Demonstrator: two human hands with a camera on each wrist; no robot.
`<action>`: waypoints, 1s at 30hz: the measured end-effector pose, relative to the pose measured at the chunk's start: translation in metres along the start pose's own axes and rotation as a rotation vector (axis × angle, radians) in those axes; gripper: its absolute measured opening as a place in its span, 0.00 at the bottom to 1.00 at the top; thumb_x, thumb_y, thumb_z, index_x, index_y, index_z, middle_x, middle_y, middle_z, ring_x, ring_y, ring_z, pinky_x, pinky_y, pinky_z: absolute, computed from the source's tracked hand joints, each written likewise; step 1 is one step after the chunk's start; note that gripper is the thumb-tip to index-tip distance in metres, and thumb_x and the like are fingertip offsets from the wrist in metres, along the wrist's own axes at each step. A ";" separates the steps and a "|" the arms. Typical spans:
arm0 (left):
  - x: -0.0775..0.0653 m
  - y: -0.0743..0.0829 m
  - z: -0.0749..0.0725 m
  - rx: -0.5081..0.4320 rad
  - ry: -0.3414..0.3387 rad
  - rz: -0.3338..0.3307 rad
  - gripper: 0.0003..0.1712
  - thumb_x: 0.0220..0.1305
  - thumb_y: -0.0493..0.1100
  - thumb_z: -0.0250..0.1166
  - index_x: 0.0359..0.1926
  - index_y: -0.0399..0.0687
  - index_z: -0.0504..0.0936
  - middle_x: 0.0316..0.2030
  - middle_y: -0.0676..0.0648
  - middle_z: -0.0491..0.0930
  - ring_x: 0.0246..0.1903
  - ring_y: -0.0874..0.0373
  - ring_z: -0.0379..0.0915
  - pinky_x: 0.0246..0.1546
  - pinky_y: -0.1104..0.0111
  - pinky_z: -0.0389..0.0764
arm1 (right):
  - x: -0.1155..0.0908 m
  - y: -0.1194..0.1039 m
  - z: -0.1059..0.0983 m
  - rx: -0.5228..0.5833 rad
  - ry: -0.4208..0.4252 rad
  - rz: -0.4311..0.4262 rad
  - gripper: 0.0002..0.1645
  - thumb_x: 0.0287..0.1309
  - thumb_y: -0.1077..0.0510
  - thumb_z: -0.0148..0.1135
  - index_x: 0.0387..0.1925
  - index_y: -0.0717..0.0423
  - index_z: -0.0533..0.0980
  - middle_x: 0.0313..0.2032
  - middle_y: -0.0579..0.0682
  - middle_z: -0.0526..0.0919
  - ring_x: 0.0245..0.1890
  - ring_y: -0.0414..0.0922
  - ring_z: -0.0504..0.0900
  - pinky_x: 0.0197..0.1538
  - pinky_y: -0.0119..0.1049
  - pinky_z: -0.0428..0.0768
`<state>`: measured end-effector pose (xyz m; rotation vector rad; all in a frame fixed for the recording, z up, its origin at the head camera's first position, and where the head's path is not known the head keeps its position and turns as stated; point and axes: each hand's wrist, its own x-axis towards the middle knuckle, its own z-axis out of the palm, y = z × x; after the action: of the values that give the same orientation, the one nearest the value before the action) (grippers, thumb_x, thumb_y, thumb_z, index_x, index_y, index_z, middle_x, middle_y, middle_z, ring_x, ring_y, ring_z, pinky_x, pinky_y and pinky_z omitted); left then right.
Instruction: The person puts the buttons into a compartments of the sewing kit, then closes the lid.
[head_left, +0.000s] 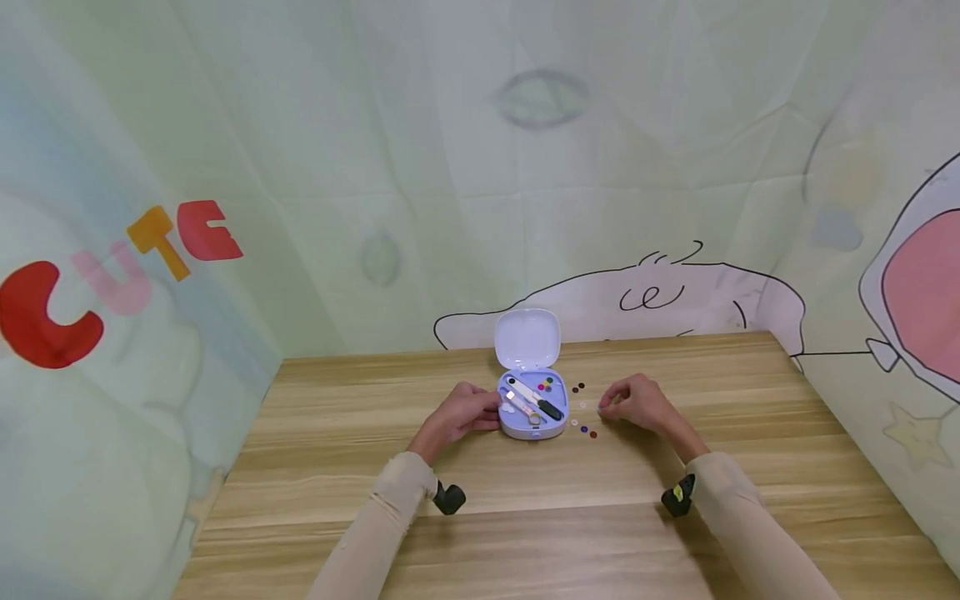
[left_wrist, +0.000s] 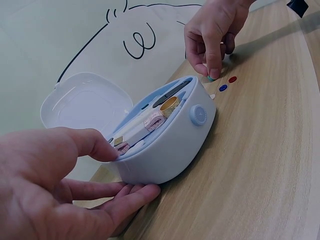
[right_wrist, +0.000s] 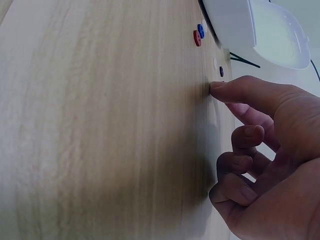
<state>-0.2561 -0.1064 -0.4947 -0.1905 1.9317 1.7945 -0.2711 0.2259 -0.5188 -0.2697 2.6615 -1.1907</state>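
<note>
Red and blue buttons (head_left: 593,434) lie at four o'clock from the pale box (head_left: 517,431) on the table (head_left: 555,483). At nine, the left hand (head_left: 463,411) grips the box; at three, the right hand (head_left: 637,402) pinches a teal button (left_wrist: 211,78). The raised lid (head_left: 528,337) stands at twelve.

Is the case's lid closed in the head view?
No, the lid stands raised behind the case, leaving colored buttons visible inside.

The pale, lid-open box (left_wrist: 167,161) sits upright near 1 pinched teal button (left_wrist: 211,78).
</note>
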 end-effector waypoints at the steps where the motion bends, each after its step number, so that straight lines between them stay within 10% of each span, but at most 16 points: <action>1: 0.000 0.000 0.000 0.000 -0.001 0.001 0.14 0.73 0.35 0.59 0.51 0.25 0.80 0.39 0.40 0.84 0.35 0.55 0.82 0.46 0.61 0.89 | 0.000 0.000 0.000 0.003 0.000 0.005 0.03 0.55 0.61 0.76 0.31 0.55 0.86 0.26 0.47 0.79 0.27 0.44 0.74 0.29 0.33 0.73; 30: 0.000 -0.001 0.001 -0.031 -0.009 0.023 0.12 0.70 0.32 0.58 0.47 0.24 0.79 0.36 0.40 0.82 0.34 0.55 0.81 0.48 0.58 0.88 | 0.008 -0.022 -0.011 0.099 -0.011 0.049 0.06 0.62 0.55 0.71 0.37 0.53 0.87 0.31 0.51 0.76 0.36 0.50 0.72 0.35 0.39 0.70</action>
<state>-0.2553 -0.1052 -0.4954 -0.1709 1.9090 1.8381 -0.2797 0.2171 -0.4960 -0.1924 2.5748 -1.2975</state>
